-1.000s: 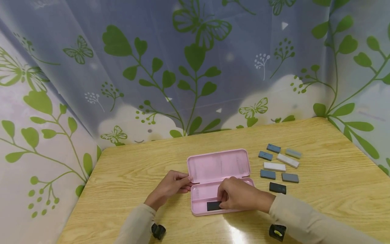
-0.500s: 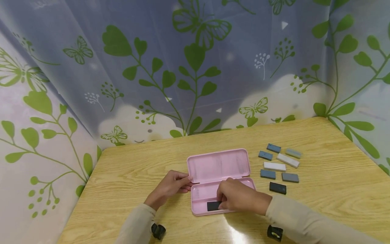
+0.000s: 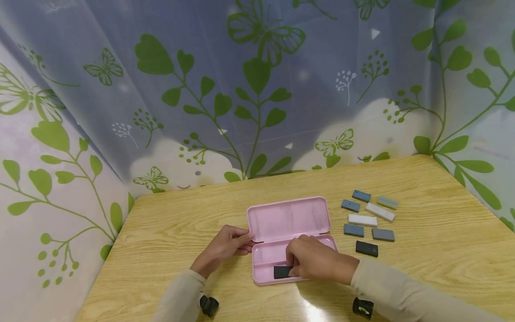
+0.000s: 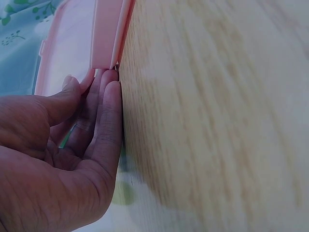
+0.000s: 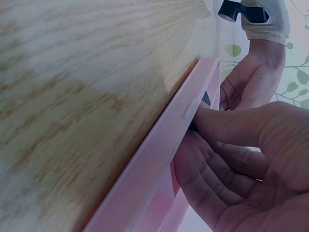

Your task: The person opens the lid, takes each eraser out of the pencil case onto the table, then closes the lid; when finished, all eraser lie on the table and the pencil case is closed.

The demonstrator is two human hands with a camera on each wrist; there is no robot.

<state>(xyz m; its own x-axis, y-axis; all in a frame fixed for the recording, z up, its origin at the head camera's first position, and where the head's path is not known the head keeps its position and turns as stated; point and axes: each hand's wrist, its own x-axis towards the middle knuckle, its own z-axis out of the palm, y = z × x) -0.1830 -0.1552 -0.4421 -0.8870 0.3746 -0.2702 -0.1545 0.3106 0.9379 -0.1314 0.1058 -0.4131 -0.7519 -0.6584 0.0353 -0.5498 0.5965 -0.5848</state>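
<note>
A pink pencil case (image 3: 288,219) lies open on the table, its lid tipped back and its tray divided lengthwise by a low wall. My left hand (image 3: 227,243) pinches the case's left side near the hinge. In the left wrist view the thumb (image 4: 70,92) is on the lid's corner, with the fingers behind and below. Over the tray, my right hand (image 3: 315,259) pinches a black, flat, eraser-like block (image 3: 281,272) in the front compartment. Its right end is hidden by the fingers. From the right wrist, only dark bits of the block (image 5: 206,98) show behind the case's front wall.
Right of the case lie several similar blocks: a black one (image 3: 367,248), a grey one (image 3: 383,234), blue-grey ones (image 3: 354,230), white ones (image 3: 363,219) and a pale greenish one (image 3: 387,202). A patterned curtain (image 3: 257,112) hangs behind the wooden table (image 3: 193,214).
My right hand and forearm have shifted slightly left over the tray, still pinching the black block. The left hand stays in place.
</note>
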